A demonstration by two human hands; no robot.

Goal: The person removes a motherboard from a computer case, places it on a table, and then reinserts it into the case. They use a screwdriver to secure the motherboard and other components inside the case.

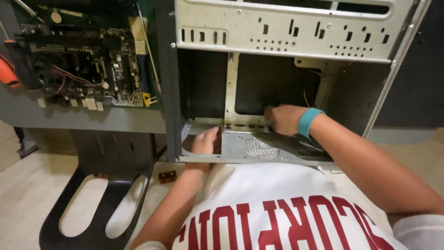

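Pale wood flooring runs under a grey workbench (pixel 92 119), and an empty metal computer case (pixel 296 32) stands open towards me on its edge. I steady the case with my left hand (pixel 204 143), fingers curled over the front lip of its floor panel (pixel 259 149), so the frame cannot slide while I work inside. My right hand (pixel 284 119), a teal wristband (pixel 309 122) on the wrist, is closed into a loose fist at the foot of the upright metal bracket (pixel 231 88), knuckles up; whether it pinches a screw or small tool I cannot tell, since the fingers hide it. A bare motherboard (pixel 88 65) lies to the left on the bench, well apart, with an orange-handled tool (pixel 8 74) beside it. A black stand (pixel 97 194) rests on the floor below.
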